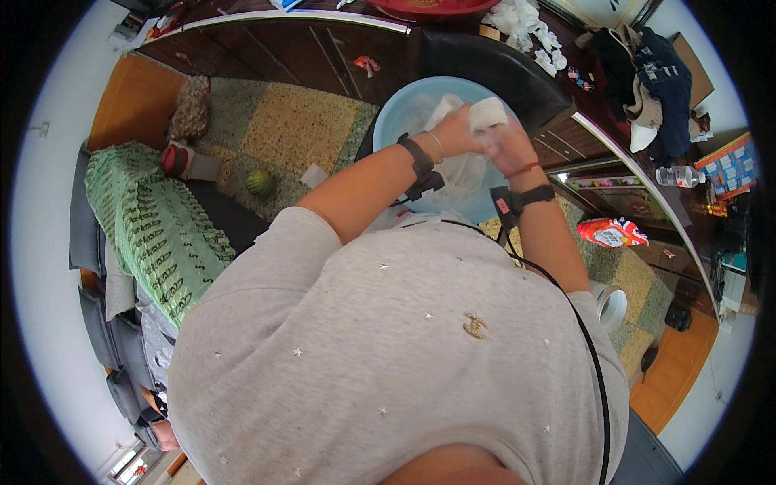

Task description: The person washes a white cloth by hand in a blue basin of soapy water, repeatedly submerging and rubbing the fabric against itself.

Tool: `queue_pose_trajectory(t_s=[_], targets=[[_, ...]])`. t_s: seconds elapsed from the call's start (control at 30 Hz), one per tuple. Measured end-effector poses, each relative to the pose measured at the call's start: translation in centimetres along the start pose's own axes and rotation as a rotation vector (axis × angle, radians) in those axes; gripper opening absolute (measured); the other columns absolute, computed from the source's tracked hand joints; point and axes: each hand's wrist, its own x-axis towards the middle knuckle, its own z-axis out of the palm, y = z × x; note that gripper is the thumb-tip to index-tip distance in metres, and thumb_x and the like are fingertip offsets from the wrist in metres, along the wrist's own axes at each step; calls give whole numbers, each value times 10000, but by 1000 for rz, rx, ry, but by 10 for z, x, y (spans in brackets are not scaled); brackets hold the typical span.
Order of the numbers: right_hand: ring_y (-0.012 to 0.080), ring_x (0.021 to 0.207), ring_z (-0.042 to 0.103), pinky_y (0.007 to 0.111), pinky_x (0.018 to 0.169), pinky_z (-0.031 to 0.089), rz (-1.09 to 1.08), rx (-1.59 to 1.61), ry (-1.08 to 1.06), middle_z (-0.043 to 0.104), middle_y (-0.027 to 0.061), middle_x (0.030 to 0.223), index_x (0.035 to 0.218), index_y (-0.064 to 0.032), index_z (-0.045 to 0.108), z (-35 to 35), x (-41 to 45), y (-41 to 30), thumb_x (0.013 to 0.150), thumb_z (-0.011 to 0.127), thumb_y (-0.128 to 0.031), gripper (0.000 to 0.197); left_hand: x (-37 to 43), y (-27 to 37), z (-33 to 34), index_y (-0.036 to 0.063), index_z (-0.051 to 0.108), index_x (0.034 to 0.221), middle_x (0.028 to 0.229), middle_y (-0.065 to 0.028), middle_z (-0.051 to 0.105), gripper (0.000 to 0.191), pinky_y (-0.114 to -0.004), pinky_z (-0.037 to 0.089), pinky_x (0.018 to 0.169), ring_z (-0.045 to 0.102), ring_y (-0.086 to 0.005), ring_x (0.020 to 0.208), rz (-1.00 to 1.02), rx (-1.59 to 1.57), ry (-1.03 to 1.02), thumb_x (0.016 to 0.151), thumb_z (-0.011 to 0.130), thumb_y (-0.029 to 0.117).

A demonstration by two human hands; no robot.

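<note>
Before me stands a light blue plastic basin (393, 104) with cloudy water in it. My left hand (459, 130) and my right hand (508, 145) meet over the basin, both gripping a wet white cloth (487, 114). One end of the cloth stands up between the hands; more white fabric (470, 173) hangs or lies below them in the water. Whether that is all one piece I cannot tell. The right fingers are slightly blurred. Black straps with small boxes sit on both wrists, and a cable (582, 327) runs from the right one across my shirt.
Behind the basin curves a black padded chair back (485, 57), against a dark wooden cabinet (291, 54). Clothes (655, 85), a clear bottle (680, 176) and crumpled white tissues (524, 27) lie on its top. A watermelon (259, 182) is on the tiled floor, left, near a green-covered sofa (157, 224).
</note>
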Motion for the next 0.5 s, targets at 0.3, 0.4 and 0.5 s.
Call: queue_pose_trajectory(t_s=[0.3,0.4,0.5], targets=[[303,1193,520,366,1010,407,-234,-999,40,542,168,1275,1418,-2,376,-3,-32,-26,830,586,-20,625,-2,31,-22,55,638,1134,1037,-155,691,526,-374,509,843,664,-297,956,-316,11,-19,703,766,328],[367,1209,504,384,1026,400,-617,-1565,87,522,221,1296,1443,-19,359,14,-37,-35,808,618,-18,686,-1,17,-30,50,647,1124,1062,-169,687,525,-375,504,856,660,-298,977,-393,57,-21,706,759,348],[383,1191,513,406,1009,414,-859,-1915,-1,526,235,1276,1434,-67,393,32,-36,-41,772,650,-19,712,6,11,-31,39,656,1110,1092,-188,678,521,-380,488,889,645,-304,1020,-357,59,-134,712,757,360]])
